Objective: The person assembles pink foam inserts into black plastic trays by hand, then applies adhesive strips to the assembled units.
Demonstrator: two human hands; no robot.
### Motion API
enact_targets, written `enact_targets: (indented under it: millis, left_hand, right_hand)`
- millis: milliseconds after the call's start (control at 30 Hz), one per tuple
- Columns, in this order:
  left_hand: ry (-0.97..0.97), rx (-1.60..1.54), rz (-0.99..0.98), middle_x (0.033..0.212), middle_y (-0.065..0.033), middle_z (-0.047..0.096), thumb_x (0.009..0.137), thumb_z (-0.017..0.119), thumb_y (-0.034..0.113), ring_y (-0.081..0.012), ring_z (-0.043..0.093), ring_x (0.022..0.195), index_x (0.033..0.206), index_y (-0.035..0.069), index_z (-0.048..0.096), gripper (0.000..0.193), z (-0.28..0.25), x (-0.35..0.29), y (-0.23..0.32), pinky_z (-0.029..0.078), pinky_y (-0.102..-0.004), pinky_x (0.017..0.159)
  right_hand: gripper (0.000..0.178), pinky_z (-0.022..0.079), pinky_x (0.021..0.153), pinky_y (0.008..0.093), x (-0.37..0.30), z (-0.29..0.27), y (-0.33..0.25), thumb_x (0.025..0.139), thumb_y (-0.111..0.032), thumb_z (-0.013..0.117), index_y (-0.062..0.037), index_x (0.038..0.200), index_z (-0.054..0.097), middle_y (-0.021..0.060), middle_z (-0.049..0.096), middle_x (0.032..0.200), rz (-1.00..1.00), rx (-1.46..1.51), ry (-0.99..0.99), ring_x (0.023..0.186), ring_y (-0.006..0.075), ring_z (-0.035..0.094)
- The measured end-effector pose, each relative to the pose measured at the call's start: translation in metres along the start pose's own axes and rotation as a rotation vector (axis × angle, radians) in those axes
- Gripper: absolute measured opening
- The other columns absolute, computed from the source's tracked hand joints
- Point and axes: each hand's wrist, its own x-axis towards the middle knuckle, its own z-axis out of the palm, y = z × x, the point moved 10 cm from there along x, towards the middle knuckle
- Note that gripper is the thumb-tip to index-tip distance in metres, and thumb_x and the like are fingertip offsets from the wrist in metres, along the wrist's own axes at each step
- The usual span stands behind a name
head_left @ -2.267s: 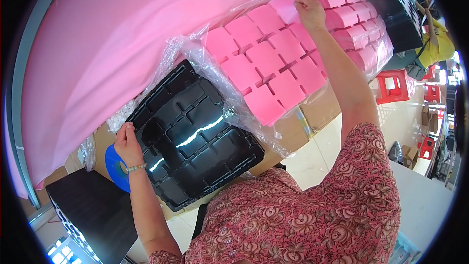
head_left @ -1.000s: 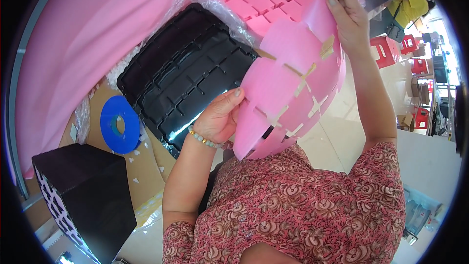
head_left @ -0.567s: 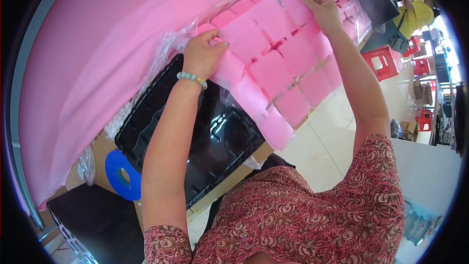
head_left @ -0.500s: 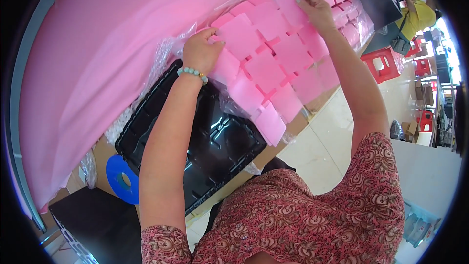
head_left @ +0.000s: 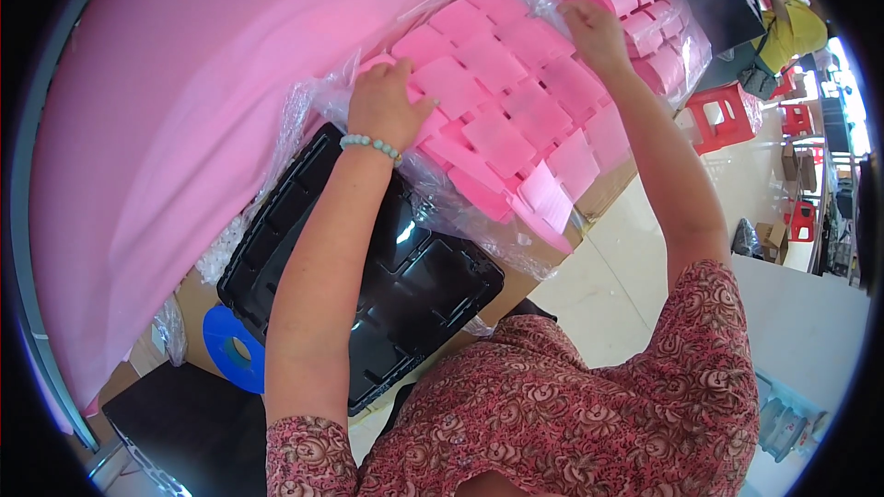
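A pink foam sheet (head_left: 502,133) of slotted, overlapping squares lies in front of me on clear plastic film (head_left: 516,244). At its left edge, my left hand (head_left: 387,106), with a beaded bracelet at the wrist, has its fingers curled over the foam. My right hand (head_left: 594,32) is closed at the sheet's far right corner, beside the film; what its fingertips hold is hidden. Past that hand, more pink foam pieces (head_left: 635,0) stand stacked in rows inside clear plastic. A shiny black plastic tray (head_left: 414,285) sits below my left forearm, partly covered by it.
Pink cloth (head_left: 184,110) spreads across the left side. A blue tape roll (head_left: 235,368) and a black box (head_left: 184,423) are at the lower left. Red stools (head_left: 723,120) stand on the tiled floor at right, where a person in yellow (head_left: 792,32) is farther off.
The foam sheet has shifted and settled flatter, with its near corner folded. My right hand is now at its far corner's edge, and my left hand has moved slightly. More film shows below the sheet.
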Motion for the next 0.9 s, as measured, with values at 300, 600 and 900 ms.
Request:
enact_targets:
  millis: [300,600,900]
  left_hand:
    - [-0.05,0.14,0.064,0.11,-0.0183,0.061,0.071,0.076,0.023,-0.0365,0.054,0.107,0.118,0.003,0.058,0.055,0.009,-0.014,0.016,0.043,-0.0423,0.096]
    - [-0.012,0.179,0.026,0.102,-0.0147,0.062,0.068,0.078,0.025,-0.0312,0.055,0.102,0.103,0.002,0.061,0.045,0.012,-0.024,0.011,0.04,-0.0414,0.095]
    - [0.059,0.317,-0.04,0.102,-0.0143,0.062,0.071,0.076,0.027,-0.0318,0.054,0.103,0.104,0.002,0.062,0.044,0.006,-0.022,0.013,0.04,-0.0422,0.095]
  right_hand:
    - [0.027,0.05,0.086,0.0426,0.002,0.069,0.018,0.083,-0.036,0.061,-0.0127,0.094,0.071,0.0092,0.066,0.102,-0.118,-0.606,-0.043,0.096,0.0297,0.061]
    - [0.023,0.048,0.088,0.0455,-0.004,0.084,0.019,0.081,-0.028,0.06,-0.0103,0.092,0.069,0.0105,0.065,0.102,-0.078,-0.593,-0.073,0.101,0.0304,0.059]
    - [0.019,0.047,0.09,0.0463,-0.004,0.068,0.022,0.081,-0.017,0.063,-0.0072,0.096,0.066,0.0131,0.065,0.098,0.041,-0.384,0.035,0.103,0.0344,0.058]
